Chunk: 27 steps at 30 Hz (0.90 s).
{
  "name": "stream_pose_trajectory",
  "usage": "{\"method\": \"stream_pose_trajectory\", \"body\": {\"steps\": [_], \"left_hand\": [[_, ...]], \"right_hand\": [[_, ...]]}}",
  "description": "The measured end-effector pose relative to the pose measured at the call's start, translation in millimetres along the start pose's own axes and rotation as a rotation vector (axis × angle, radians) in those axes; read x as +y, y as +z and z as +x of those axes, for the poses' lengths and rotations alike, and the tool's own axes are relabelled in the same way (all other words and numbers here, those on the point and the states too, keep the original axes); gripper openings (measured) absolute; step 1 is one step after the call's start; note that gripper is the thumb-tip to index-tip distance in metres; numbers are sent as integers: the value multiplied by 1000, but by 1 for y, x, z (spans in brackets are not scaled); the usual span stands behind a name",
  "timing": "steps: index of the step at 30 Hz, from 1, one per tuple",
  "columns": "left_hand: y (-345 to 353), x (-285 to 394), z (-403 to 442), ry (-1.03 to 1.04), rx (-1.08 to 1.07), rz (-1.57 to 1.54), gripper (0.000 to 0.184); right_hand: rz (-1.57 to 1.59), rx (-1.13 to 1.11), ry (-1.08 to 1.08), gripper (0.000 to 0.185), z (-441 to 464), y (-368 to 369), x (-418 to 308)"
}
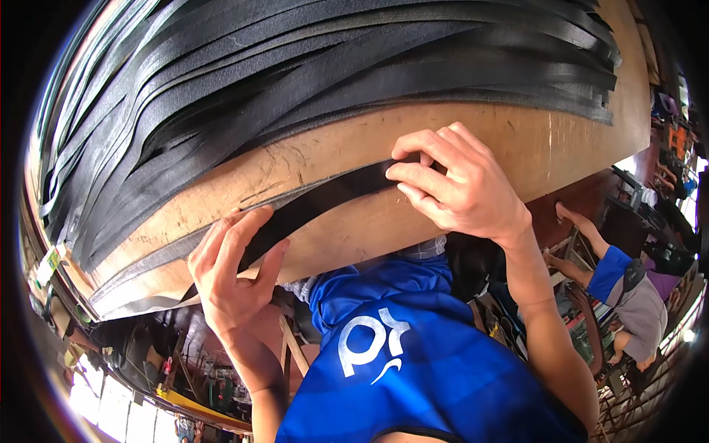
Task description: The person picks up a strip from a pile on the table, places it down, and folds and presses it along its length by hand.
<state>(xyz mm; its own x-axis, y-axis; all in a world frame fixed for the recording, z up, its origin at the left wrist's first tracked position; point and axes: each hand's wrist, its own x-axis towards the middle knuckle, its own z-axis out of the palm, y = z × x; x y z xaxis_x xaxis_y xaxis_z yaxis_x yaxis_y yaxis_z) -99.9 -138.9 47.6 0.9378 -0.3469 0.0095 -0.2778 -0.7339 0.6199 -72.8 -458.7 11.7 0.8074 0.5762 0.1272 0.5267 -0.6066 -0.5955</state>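
A black leather-like strip (325,198) runs along the near part of the wooden table, its left part trailing toward the table's left corner. My right hand (458,181) pinches the strip's right end between thumb and fingers. Farther left, my left hand (236,258) is curled round the strip, thumb below and fingers above. Both hands are just over the board. Beyond them lies a thick pile of long black strips (295,81), overlapping and curving across the far side of the table.
The wooden tabletop (583,151) has scuffs and a near edge close to my body. To the right, a co-worker (631,295) in a grey and blue top sits beside other equipment. A yellow beam (199,410) shows at lower left.
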Motion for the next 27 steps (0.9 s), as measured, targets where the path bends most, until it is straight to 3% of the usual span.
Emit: {"method": "stream_pose_trajectory", "body": {"steps": [27], "left_hand": [[7, 0, 2, 56, 29, -16, 42]], "right_hand": [[-36, 17, -92, 20, 9, 14, -4]]}}
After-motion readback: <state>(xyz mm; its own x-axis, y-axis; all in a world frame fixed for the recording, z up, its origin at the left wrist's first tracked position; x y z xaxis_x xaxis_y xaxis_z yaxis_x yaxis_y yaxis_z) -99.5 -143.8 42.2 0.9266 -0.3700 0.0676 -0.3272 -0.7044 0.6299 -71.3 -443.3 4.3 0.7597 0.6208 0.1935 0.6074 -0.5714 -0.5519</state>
